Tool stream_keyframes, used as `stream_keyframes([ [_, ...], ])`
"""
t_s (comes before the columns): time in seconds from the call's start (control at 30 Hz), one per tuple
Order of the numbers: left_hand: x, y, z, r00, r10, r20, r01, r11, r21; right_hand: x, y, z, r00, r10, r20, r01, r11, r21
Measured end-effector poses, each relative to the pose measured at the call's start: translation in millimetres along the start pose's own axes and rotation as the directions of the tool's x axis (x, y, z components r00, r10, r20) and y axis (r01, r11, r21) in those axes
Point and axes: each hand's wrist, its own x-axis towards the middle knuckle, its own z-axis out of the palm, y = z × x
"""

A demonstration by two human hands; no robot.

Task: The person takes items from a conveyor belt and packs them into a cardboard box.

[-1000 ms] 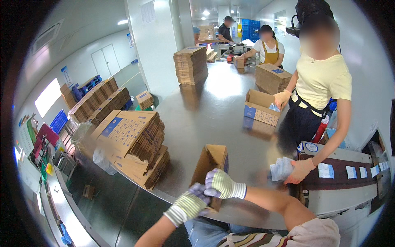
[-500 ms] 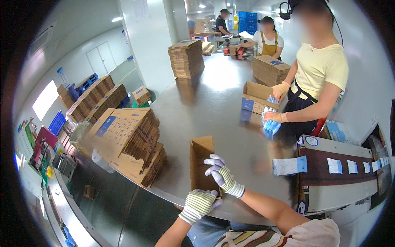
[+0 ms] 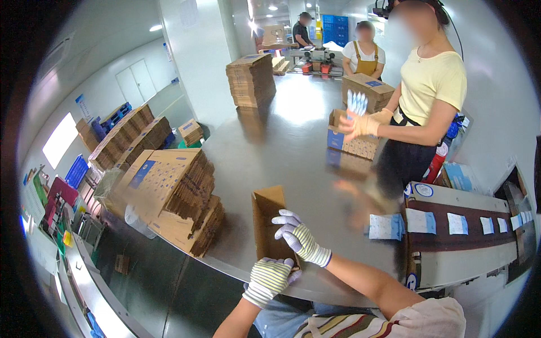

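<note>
Both our hands are on the box (image 3: 269, 222), standing upright at the near edge of the counter (image 3: 293, 129): right hand (image 3: 298, 236) spread flat against its side, left hand (image 3: 270, 277) curled at its bottom corner, long axis running straight away from us, so left's nearer.

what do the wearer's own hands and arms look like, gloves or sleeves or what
Both the left hand and the right hand wear knitted work gloves, pale with thin dark stripes and ribbed cuffs at the wrists. The forearms are bare. No watch or markings show.
</note>
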Motion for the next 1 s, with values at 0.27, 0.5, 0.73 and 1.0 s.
stream_keyframes([
  [0.27, -1, -4, -8, 0.995, 0.036, -0.090, -0.045, 0.994, -0.103, 15, -21, -22, 0.993, -0.080, 0.088, 0.076, 0.996, 0.038],
  [0.5, 0, -2, 4, 0.997, 0.005, -0.075, 0.004, 0.993, 0.119, 14, -13, -25, 0.993, -0.072, 0.096, 0.068, 0.996, 0.049],
  [0.73, 2, 1, 3, 0.998, -0.014, -0.065, 0.025, 0.985, 0.169, 4, -31, -29, 0.998, 0.029, -0.051, -0.028, 0.999, 0.030],
  [1.0, 10, 7, 6, 0.995, -0.016, -0.103, 0.034, 0.985, 0.170, -79, -27, -127, 0.950, 0.209, 0.231, -0.157, 0.962, -0.224],
])
